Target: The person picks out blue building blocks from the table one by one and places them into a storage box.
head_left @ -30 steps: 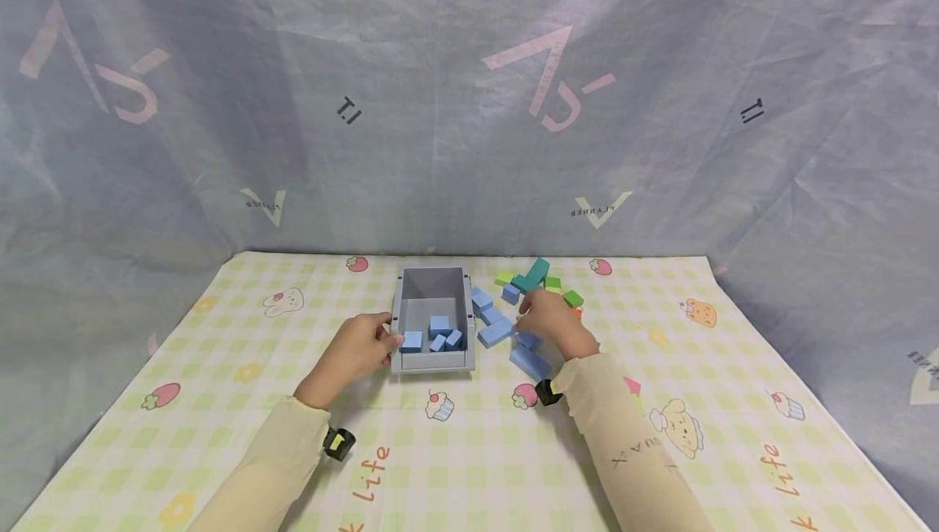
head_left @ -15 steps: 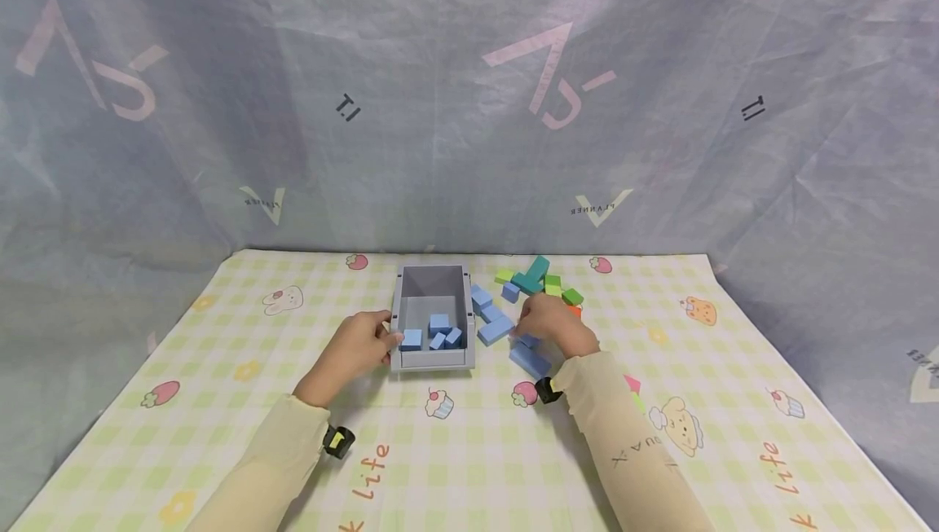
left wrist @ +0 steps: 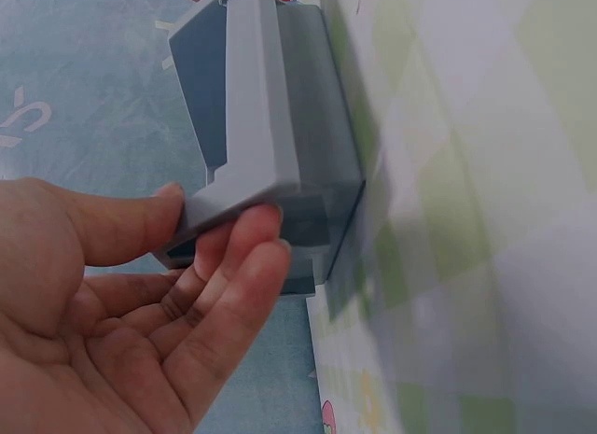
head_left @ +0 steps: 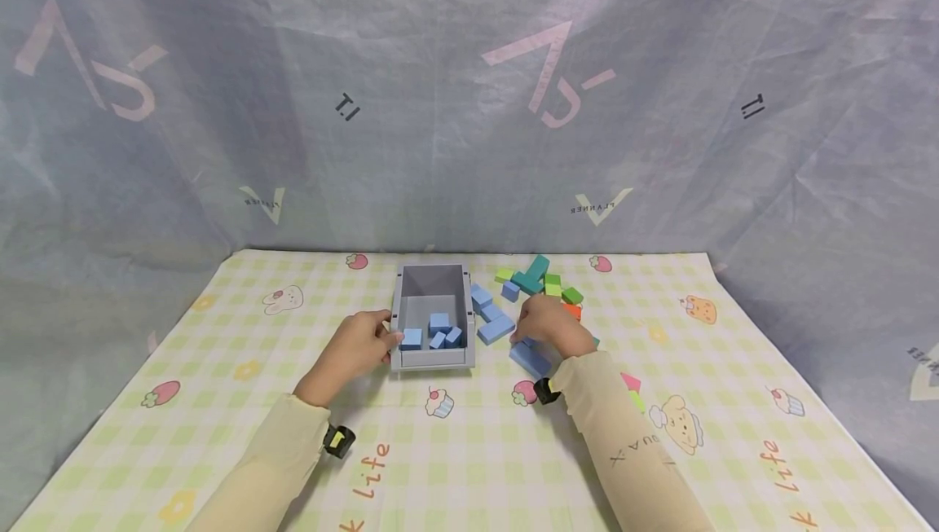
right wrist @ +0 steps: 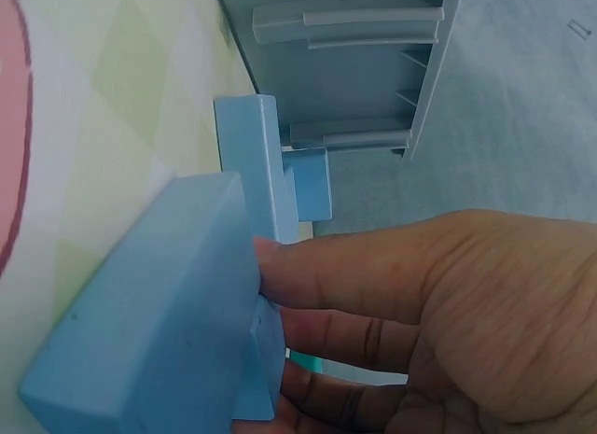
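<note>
My left hand (head_left: 361, 340) pinches the left rim of a grey plastic box (head_left: 433, 361); in the left wrist view the thumb lies on the rim and curled fingers (left wrist: 229, 313) are beneath it. Several light-blue blocks (head_left: 412, 339) lie inside the box. Right of it, my right hand (head_left: 550, 324) pinches a small blue block (right wrist: 261, 364) low at the table, its thumb and fingertips close around it. A long blue block (right wrist: 140, 313) lies right beside that one. More blue blocks (head_left: 495, 329) lie between the hand and the box.
Behind the right hand lie teal blocks (head_left: 538, 268), green blocks (head_left: 572, 295) and an orange block (head_left: 572, 310). Pink (head_left: 631, 382) and lime pieces lie near the right sleeve. A checked cloth (head_left: 220, 434) covers the table; a grey curtain (head_left: 440, 108) hangs behind.
My right hand has shifted slightly among the blue blocks, and its fingers have come closer around a small one. The left hand and the box have stayed in place.
</note>
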Demonstrator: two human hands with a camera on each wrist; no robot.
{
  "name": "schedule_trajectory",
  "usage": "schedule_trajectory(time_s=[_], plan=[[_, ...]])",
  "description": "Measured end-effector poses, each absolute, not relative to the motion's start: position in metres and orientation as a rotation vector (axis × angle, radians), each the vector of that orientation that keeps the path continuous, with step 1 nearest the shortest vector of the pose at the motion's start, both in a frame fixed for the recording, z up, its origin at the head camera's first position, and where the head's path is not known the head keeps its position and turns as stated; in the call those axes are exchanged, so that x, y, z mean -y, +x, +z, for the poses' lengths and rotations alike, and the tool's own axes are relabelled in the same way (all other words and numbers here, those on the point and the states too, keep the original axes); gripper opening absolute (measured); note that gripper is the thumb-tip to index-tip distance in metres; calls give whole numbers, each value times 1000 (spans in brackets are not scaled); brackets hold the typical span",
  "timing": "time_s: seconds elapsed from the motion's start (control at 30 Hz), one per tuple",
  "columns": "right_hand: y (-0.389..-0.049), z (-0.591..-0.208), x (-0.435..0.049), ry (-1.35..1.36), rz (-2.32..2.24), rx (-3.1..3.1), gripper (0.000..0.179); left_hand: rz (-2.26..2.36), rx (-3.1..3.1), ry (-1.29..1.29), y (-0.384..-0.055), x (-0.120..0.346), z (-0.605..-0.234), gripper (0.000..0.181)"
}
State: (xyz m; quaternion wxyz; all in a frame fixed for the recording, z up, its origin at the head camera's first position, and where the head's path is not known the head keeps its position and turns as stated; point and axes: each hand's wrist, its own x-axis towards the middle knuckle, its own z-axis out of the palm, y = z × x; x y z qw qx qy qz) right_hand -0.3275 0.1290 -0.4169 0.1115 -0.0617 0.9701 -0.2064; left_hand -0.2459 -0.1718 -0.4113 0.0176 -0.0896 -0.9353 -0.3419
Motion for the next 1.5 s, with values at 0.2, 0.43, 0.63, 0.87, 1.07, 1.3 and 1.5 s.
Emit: schedule_trajectory(time_s=[0.2,0.43,0.63,0.87,1.07,1.3,1.5], plan=[[-328,-416,-129,-196,-607,-2847,20,-1063,2909,-275,-246,172,-412,47],[-328,-416,-130,-185,-616,-2827,20,-1061,2917,-268,-246,172,-412,48],[-329,-415,-136,-194,-630,-2837,22,-1065,2916,-273,-246,171,-411,49],[-331,-410,-147,-223,-714,-2879,18,-1059,2925,-260,-246,172,-411,51],[-331,-403,-159,-211,-857,-2961,18,-1066,2919,-269,-246,172,-412,51],[-329,-393,-157,-163,-1123,-3064,19,-1081,2924,-262,-245,173,-414,52],[-321,-376,-142,-258,-1350,-3161,21,-1068,2918,-266,-246,173,-411,52]])
